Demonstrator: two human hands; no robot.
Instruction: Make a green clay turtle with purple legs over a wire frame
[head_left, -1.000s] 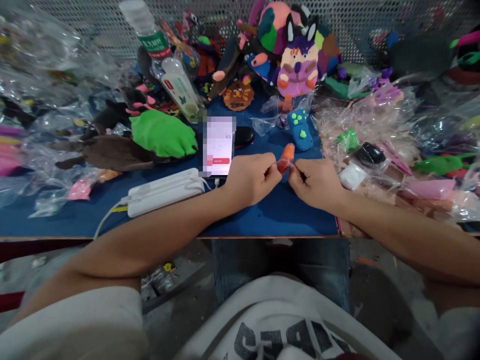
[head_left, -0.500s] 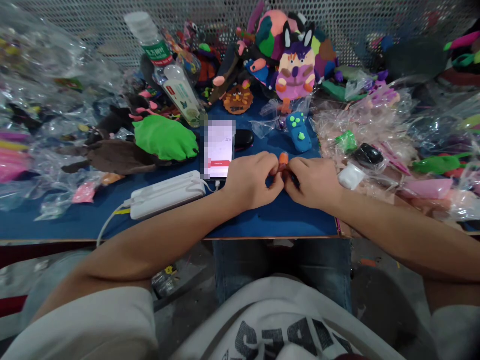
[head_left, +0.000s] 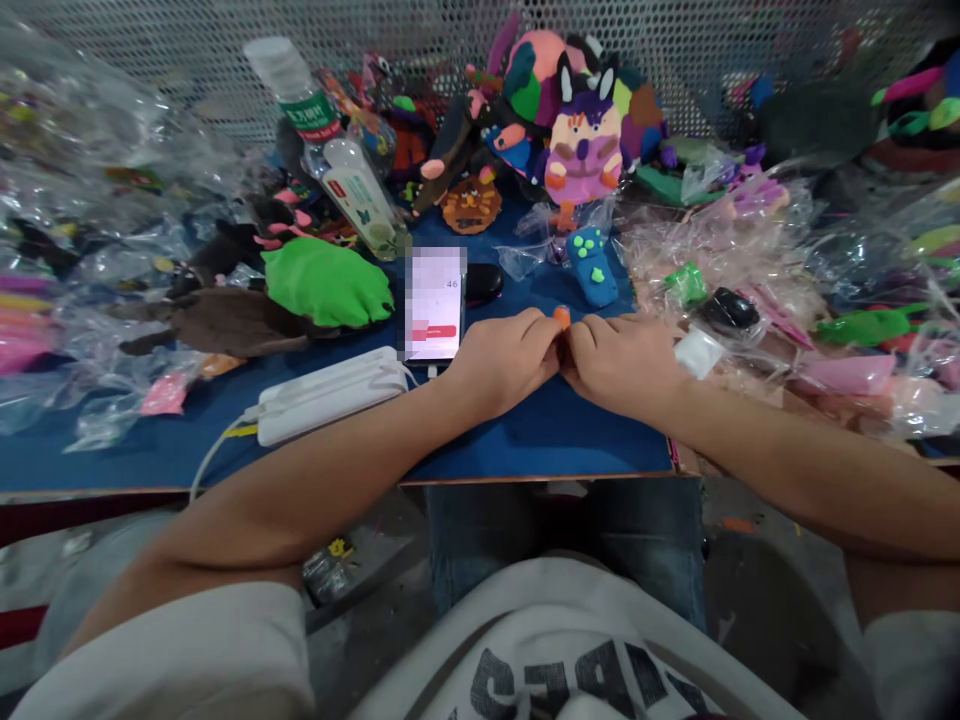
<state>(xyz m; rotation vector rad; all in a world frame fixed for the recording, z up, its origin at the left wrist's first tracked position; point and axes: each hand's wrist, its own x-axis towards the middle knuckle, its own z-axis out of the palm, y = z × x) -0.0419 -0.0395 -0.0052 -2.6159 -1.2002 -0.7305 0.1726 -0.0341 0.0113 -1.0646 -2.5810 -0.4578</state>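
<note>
My left hand (head_left: 501, 357) and my right hand (head_left: 624, 359) meet knuckle to knuckle over the blue table top (head_left: 555, 440). Both are closed in a pinch on a small orange clay piece (head_left: 561, 316), of which only the tip shows above my fingers. A phone (head_left: 434, 304) with a lit screen lies just left of my left hand. A blue clay figure with green dots (head_left: 590, 266) sits just beyond my hands.
A white power bank (head_left: 330, 396) with a cable lies left of the phone. A green clay slab (head_left: 324, 284), a brown clay shape (head_left: 225, 320), a water bottle (head_left: 330, 140) and colourful clay figures (head_left: 585, 140) crowd the back. Crumpled clear plastic bags (head_left: 735, 250) heap on both sides.
My hands have closed together round the orange clay piece. A second ago much of it showed between them; now only its tip sticks out.
</note>
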